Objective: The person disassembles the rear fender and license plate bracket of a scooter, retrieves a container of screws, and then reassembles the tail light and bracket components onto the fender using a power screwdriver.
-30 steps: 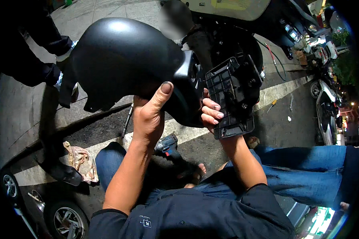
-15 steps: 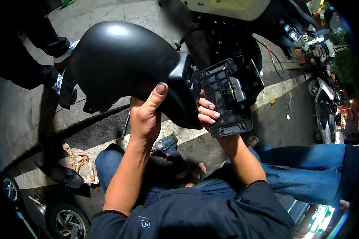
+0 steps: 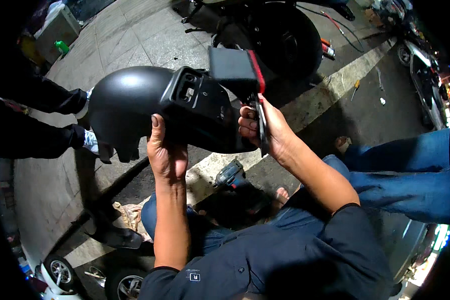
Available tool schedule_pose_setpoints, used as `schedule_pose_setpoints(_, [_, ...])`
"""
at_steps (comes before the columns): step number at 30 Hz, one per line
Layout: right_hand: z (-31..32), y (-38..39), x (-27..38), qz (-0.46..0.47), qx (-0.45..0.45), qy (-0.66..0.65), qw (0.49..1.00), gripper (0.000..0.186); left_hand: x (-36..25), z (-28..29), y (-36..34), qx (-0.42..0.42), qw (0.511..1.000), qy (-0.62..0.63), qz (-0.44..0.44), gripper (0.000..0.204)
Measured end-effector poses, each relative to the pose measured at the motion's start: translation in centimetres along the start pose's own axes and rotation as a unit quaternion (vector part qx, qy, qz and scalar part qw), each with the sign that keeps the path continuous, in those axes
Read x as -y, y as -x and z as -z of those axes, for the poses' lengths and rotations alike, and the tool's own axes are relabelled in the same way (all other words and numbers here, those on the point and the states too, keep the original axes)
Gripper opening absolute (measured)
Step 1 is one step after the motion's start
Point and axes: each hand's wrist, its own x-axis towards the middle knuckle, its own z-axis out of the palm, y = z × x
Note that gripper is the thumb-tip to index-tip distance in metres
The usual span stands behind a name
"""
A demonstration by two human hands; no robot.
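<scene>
A large black plastic fender (image 3: 127, 92), curved and smooth, is held up in front of me with its rounded end to the left. My left hand (image 3: 167, 155) grips its lower edge, thumb up along the near side. A slotted raised section (image 3: 186, 90) shows on its top. At the fender's right end, my right hand (image 3: 265, 125) closes around a black plastic bracket (image 3: 230, 65) with a red strip along its edge. The bracket's flat plate is seen nearly edge-on against my palm. Whether the two parts are joined is hidden.
A cordless impact driver (image 3: 230, 175) is below my hands, near my knees. Ahead is a large black tyre (image 3: 290, 40). A screwdriver (image 3: 355, 90) lies on the ground at right. Another person's shoe (image 3: 91, 142) is close at left; a beige cloth (image 3: 129, 217) lies by my left leg.
The fender has turned, so its slotted top section now faces me. The bracket has swung from showing its ribbed face to nearly edge-on, bringing its red strip into sight.
</scene>
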Motion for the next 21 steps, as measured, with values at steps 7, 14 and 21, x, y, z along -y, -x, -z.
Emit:
schedule_pose_setpoints(7, [-0.5,0.6,0.3,0.04,-0.012,-0.022,0.999,0.037,0.2,0.2,0.0,0.009,1.0,0.006,0.001,0.027])
schedule_pose_setpoints(14, [0.1,-2.2,-1.3,0.105,0.038,0.042,0.993,0.036,0.7,-0.2,-1.0,0.021,0.999,-0.045,-0.007,0.025])
schedule_pose_setpoints(21, [2.0,-3.7,-1.9,0.195,0.012,0.233,0.953,0.057,1.2,0.8,-1.4,-0.008,0.998,-0.053,-0.045,0.03])
